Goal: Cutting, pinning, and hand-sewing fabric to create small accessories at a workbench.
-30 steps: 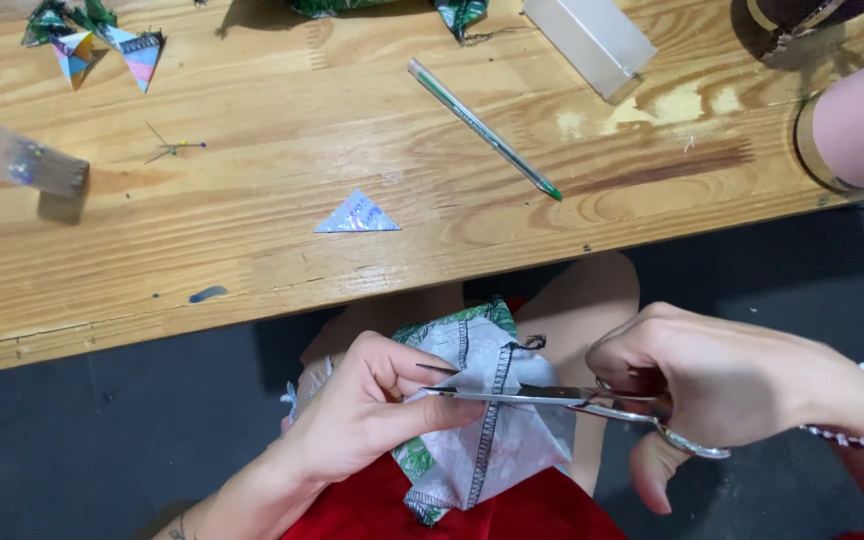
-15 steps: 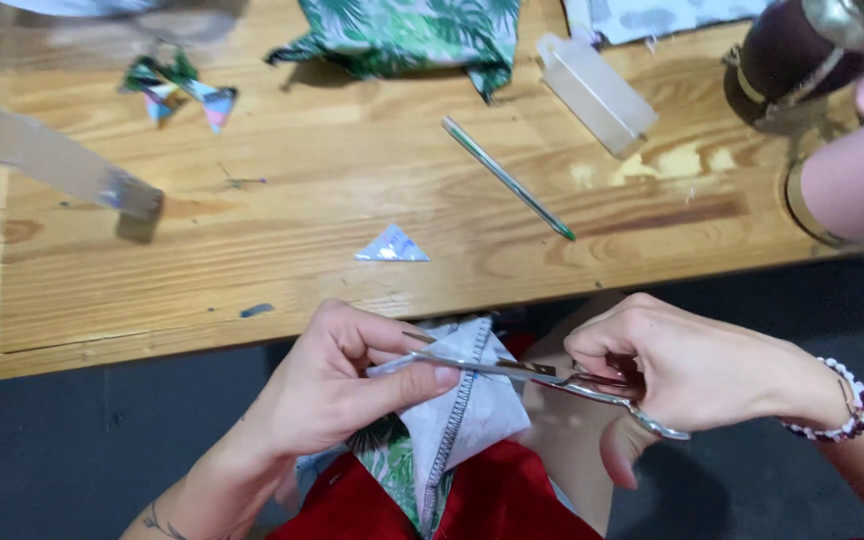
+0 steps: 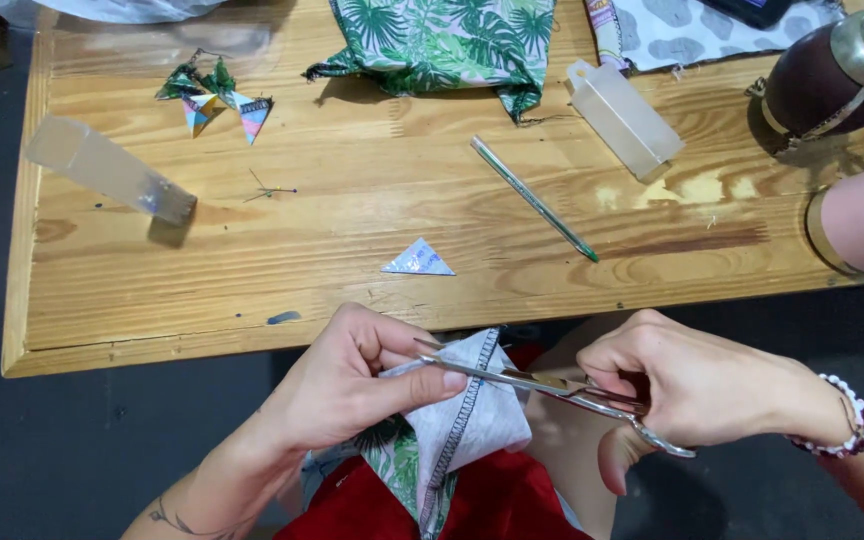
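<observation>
A folded piece of fabric [image 3: 457, 415], pale grey on its reverse with a dark overlocked seam and a green leaf print on its face, is held low in the view, at about 6 o'clock, in front of the near edge of the wooden table [image 3: 352, 220]. The left hand [image 3: 352, 385] is closed narrowly on it, the cloth being pinched between thumb and fingers near the folded corner. A pair of metal scissors [image 3: 542, 385] is gripped in the right hand [image 3: 697, 390], the fingers being curled tightly through the handles; the blades are set at the corner of the fabric and appear nearly closed, though how far they stand apart cannot be told. Trimming is judged to be under way and not finished: the corner is engaged by the blades but is not seen severed. Small triangular offcuts are noted on the table, one pale scrap [image 3: 418, 260] at 12 o'clock from the hands and several coloured ones [image 3: 217, 95] at 11 o'clock, which suggests that some corners are already cut. A green pen [image 3: 534, 198] and a clear plastic box [image 3: 624, 118] are recorded at 1 o'clock, and more leaf-print cloth [image 3: 442, 45] at the far edge.
</observation>
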